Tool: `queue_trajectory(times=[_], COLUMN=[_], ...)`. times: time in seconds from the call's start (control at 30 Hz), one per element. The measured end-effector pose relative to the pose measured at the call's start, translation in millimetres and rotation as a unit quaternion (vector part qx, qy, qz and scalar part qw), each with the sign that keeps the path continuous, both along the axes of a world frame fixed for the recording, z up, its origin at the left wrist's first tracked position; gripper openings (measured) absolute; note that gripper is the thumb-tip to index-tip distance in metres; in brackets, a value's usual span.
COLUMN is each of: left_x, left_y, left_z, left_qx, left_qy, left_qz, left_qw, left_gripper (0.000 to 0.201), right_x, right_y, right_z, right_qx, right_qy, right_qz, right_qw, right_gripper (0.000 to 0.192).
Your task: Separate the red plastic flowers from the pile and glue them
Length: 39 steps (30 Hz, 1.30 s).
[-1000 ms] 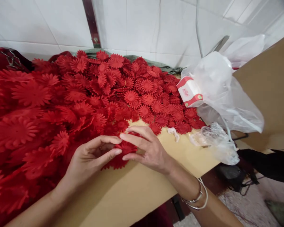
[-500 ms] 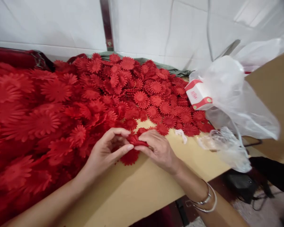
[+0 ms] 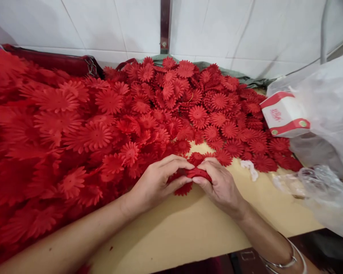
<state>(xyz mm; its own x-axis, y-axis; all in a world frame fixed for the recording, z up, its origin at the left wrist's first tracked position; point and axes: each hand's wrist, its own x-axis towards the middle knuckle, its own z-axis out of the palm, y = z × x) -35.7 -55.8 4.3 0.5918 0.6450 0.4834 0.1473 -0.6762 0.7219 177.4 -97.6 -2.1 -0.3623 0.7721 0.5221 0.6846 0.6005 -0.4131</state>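
Red flower piece [image 3: 196,173] — pinched between both hands [image 3: 188,180] — touching fingertips.

I count two hands at work, my left hand [image 3: 157,180] and right hand [image 3: 220,184], both pinched on one folded red flower [image 3: 198,173] at the near edge of the flower heap [image 3: 108,121]. The loose red flowers in that heap are far too many for me to number; well over a hundred, I would say, since they overlap and blur toward the left. Right of the heap I see one red-and-white box [image 3: 286,114], two clear plastic bags [image 3: 326,95], and one small white scrap [image 3: 250,167]. Two bangles [image 3: 286,260] sit on the right wrist. One tabletop [image 3: 194,228] carries the heap.
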Motion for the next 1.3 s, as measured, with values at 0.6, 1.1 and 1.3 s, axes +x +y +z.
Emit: queue_trajectory(times=[0.6,1.1,1.3], left_x=[-0.1,8.2,7.0], left_y=[-29.6,-29.3,-19.0], left_z=[8.3,-5.1,-15.8], left_qx=[-0.027,-0.049,0.003], left_qy=[0.024,0.136,0.166], left_qz=[-0.122,-0.227,-0.113], left_qw=[0.992,0.963,0.98], left_gripper=[0.017,0.018,0.023], right_x=[34.0,137.3,116.1], right_y=[-84.8,-83.3,-69.7], right_z=[5.9,-29.3,-16.2], right_qx=[0.096,-0.001,0.005], right_qy=[0.092,0.241,0.204], right_qz=[-0.323,-0.606,-0.584], right_qw=[0.937,0.758,0.786], right_gripper=[0.051,0.111,0.096])
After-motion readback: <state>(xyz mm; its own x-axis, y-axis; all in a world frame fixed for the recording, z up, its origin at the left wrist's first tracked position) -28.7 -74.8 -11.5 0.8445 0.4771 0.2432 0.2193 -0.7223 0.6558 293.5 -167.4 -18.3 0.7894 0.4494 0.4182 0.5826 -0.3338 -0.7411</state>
